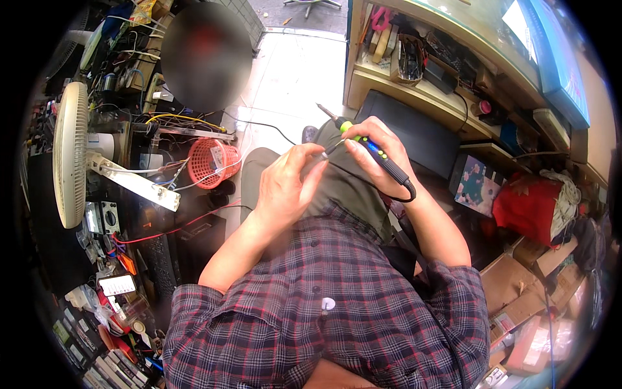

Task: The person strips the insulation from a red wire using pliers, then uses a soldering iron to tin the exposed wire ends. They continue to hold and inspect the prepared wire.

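Note:
A soldering iron [394,171] with a black handle, a green collar and small lit buttons is in my right hand [379,146]. Its bare metal tip points up and away to the left, touching nothing. The cord bends round at the handle's near end. My left hand [285,178] pinches a small, light-tipped piece [324,155] between thumb and fingertips. A short dark part [334,149] runs from there to my right thumb and forefinger; I cannot make out its kind. Both hands are close together above my lap.
A white fan [71,155] and a red plastic basket [214,163] stand on the left among loose wires. Shelves [414,81] with tools and boxes are at the right, above a red bag [526,204] and cardboard boxes [515,285]. A blurred round patch covers the upper left.

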A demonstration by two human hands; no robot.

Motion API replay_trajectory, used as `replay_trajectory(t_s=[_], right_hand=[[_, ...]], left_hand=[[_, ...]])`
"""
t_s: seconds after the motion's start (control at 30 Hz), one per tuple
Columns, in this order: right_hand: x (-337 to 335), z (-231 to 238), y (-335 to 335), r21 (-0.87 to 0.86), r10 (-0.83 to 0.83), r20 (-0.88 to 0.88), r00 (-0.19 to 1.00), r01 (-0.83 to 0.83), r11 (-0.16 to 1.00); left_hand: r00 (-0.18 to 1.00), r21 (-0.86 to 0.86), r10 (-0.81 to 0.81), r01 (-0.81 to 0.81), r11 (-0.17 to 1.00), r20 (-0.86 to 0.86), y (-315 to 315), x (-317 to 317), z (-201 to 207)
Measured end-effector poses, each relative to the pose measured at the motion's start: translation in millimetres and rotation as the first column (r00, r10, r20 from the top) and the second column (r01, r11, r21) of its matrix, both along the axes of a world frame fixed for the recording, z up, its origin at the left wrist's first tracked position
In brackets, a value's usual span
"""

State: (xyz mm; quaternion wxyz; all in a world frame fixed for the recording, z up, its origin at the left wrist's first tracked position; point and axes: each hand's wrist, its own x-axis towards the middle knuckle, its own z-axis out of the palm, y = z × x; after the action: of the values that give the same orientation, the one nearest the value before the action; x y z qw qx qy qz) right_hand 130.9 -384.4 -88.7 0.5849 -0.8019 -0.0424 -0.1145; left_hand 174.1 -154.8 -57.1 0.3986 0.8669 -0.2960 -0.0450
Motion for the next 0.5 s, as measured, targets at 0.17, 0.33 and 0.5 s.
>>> replay_trajectory(t_s=[0.17, 0.33, 0.5], right_hand=[[-0.6, 4.7, -0.2, -0.021, -0.001, -0.025, 1.0, 0.001, 1.0], [-0.7, 2.4, 0.4, -0.023, -0.007, -0.009, 1.0, 0.007, 1.0], [-0.6, 3.8, 0.9, -0.033, -0.008, -0.01, 1.0, 0.007, 0.999]], left_hand=[[1.0, 0.018, -0.008, 0.008, 1.0, 0.024, 0.8, 0.7, -0.8], [0.999, 0.028, -0.005, 0.003, 1.0, 0.039, -0.4, 0.4, -0.2], [0.999, 0.025, -0.004, 0.004, 1.0, 0.037, 1.2, 0.9, -4.2]])
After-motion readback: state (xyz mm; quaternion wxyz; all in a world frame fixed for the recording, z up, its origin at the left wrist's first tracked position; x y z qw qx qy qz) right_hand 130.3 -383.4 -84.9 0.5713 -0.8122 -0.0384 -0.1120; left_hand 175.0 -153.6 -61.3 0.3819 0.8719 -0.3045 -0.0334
